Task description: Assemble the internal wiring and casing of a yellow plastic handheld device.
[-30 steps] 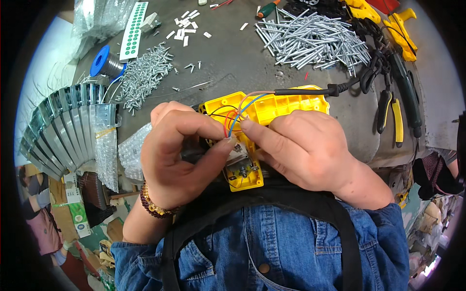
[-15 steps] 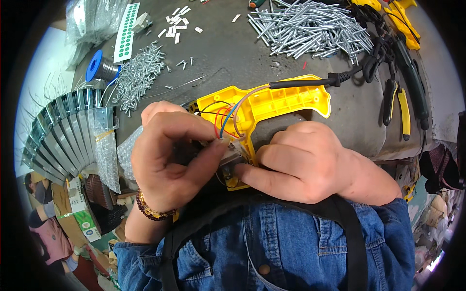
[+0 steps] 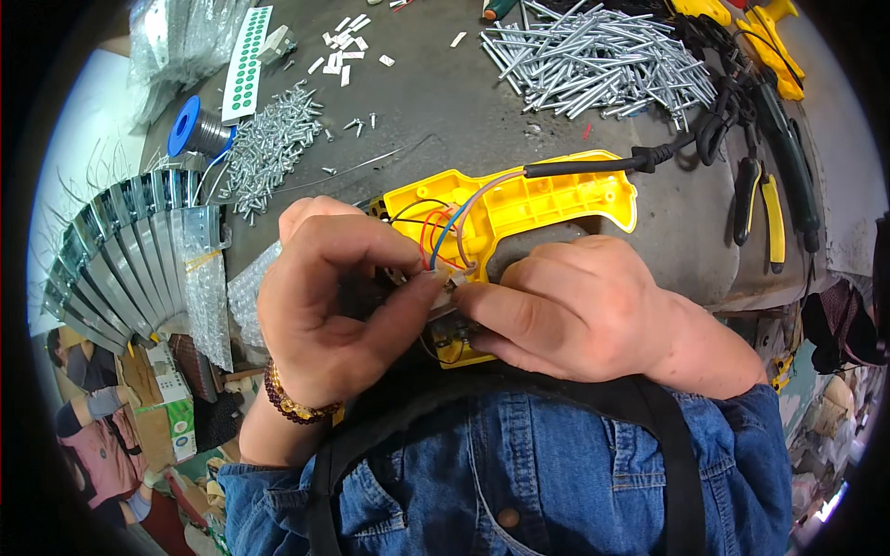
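Observation:
A yellow plastic tool housing half [image 3: 538, 193] lies open before me, its ribbed handle reaching to the right. A black power cord [image 3: 582, 167] enters along the handle, and a brown wire [image 3: 471, 206] and a blue wire [image 3: 449, 232] come out of it. Thin red wires [image 3: 429, 232] loop beside them. My left hand [image 3: 338, 287] is closed, thumb and forefinger pinching the blue wire near its lower end. Right beside that pinch, my right hand [image 3: 575, 306] has its fingers closed at a small pale part; what they hold is hidden. Metal parts show underneath.
Small screws [image 3: 273, 139] are heaped at left near a solder spool [image 3: 199, 130]. Long screws [image 3: 598, 65] pile up at the back. Pliers [image 3: 758, 208] and a soldering iron [image 3: 786, 167] lie right. Fanned metal strips [image 3: 120, 250] stand left; a person [image 3: 102, 435] is beyond.
My right hand's fingertips have moved up from the housing's lower part to beside my left pinch. The left hand still pinches the blue wire, and the view has shifted slightly.

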A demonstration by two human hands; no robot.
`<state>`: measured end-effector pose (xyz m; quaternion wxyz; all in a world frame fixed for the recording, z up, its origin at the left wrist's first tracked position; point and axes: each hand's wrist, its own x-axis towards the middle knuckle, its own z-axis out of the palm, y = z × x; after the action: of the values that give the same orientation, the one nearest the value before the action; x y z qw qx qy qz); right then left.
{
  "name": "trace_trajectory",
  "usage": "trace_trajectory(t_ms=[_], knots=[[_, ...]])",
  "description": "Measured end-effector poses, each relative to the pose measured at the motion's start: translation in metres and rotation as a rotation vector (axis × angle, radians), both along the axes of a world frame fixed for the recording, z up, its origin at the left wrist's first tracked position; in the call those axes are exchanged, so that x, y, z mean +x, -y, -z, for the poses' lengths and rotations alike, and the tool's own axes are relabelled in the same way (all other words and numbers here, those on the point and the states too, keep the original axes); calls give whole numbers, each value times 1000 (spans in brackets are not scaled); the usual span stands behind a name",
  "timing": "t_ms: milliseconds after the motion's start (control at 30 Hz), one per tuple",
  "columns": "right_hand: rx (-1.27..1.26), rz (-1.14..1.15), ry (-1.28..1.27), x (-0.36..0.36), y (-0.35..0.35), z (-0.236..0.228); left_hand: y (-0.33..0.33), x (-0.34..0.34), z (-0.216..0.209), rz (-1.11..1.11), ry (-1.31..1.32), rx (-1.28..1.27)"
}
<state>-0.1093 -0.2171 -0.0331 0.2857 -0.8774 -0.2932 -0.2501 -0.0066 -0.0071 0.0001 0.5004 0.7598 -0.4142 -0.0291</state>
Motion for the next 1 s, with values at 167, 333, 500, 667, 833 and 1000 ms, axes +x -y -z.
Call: trace_trajectory(t_ms=[167,333,500,667,833,1000], knots=[[-22,11,2,-2,1,-1,2,1,-2,20,-1,-1],[-18,6,-9,-1,2,-1,-1,4,-4,102,50,78],[-22,14,-6,-2,2,-1,-2,5,-6,92,47,100],[-40,4,22,-1,1,-4,0,9,-11,126,159,154],[-32,-64,56,-2,-4,-2,2,9,-17,138,186,177],[10,-66,32,-3,-5,1,3,15,-22,178,106,219]])
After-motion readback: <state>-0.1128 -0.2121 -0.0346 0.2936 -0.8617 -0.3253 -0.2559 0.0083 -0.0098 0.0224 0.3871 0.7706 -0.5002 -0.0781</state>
